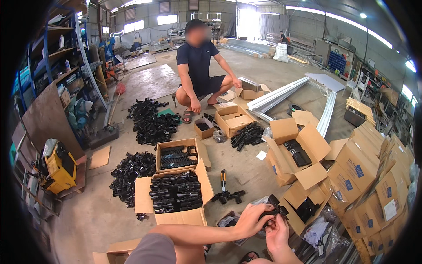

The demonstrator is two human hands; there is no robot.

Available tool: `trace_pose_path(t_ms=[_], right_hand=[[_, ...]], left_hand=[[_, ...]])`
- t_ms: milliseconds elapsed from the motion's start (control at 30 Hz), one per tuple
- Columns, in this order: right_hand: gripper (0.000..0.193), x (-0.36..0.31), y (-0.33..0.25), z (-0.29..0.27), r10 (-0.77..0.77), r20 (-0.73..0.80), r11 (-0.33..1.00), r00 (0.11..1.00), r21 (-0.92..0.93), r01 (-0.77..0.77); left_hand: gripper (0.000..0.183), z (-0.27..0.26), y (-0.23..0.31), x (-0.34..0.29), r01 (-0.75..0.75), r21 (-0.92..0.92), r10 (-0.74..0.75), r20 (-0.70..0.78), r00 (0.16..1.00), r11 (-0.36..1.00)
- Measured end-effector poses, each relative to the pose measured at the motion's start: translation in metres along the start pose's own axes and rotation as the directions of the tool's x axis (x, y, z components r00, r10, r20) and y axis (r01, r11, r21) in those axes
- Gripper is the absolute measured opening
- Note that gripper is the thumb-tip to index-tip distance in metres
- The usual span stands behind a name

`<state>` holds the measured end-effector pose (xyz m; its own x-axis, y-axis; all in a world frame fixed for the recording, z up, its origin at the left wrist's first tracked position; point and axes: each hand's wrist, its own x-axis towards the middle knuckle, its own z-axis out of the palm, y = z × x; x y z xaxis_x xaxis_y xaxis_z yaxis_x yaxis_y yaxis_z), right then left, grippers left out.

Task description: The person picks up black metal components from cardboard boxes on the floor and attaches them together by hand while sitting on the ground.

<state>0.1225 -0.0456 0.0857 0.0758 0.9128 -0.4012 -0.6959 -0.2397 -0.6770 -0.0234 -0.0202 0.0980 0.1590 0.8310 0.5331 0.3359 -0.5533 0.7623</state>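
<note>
Because both hands work on one black part (276, 207), it sits on the near right, just left of an open carton (293, 218). The left hand (251, 221) curls over it with bent fingers, while the right hand (278, 233) pinches it from the near side with its fingertips.

That carton's edge bounds movement to the right. Leftward, concrete floor (239, 162) runs away to the far side, bordered on the left by a packed carton (143, 195) with flaps spread. On this strip lie an orange-handled screwdriver (223, 176) and two loose black pieces (220, 197).

Stacked cartons (351, 169) on the right carry dark blue printed blocks, and one bears a white label (390, 210), its print too small to read.

A heap of black pieces (132, 176) flanks the packed carton on its left. Crumpled plastic (317, 231) lies near right, beyond the right hand. Farther off, a person (198, 59) squats behind more cartons, with long white rails (281, 99) to the right blocking part of the floor.
</note>
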Motion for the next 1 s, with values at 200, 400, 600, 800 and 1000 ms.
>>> trace_pose_path(t_ms=[200,400,600,800,1000], right_hand=[[0.004,0.001,0.0,-0.001,0.013,0.014,1.0,1.0,0.022,-0.013],[0.004,0.003,-0.001,-0.003,0.009,0.024,1.0,1.0,0.029,-0.01],[0.005,0.005,-0.003,-0.005,0.017,0.018,0.999,1.0,0.038,-0.018],[0.005,0.005,-0.007,-0.004,0.012,0.004,1.0,1.0,0.027,-0.012],[0.003,0.004,-0.008,-0.001,0.022,0.0,1.0,1.0,0.015,-0.022]], left_hand=[[0.023,-0.001,0.0,0.001,0.01,0.005,-0.01,0.011,1.0,1.0],[0.024,-0.002,0.0,0.004,-0.01,-0.01,0.01,0.016,1.0,1.0],[0.025,0.001,-0.003,0.005,-0.025,-0.019,0.026,0.01,1.0,0.999],[0.028,0.003,-0.001,0.007,0.145,-0.201,-0.138,0.047,0.989,0.969],[0.024,0.008,-0.02,0.002,0.389,-0.412,-0.339,0.192,0.921,0.824]])
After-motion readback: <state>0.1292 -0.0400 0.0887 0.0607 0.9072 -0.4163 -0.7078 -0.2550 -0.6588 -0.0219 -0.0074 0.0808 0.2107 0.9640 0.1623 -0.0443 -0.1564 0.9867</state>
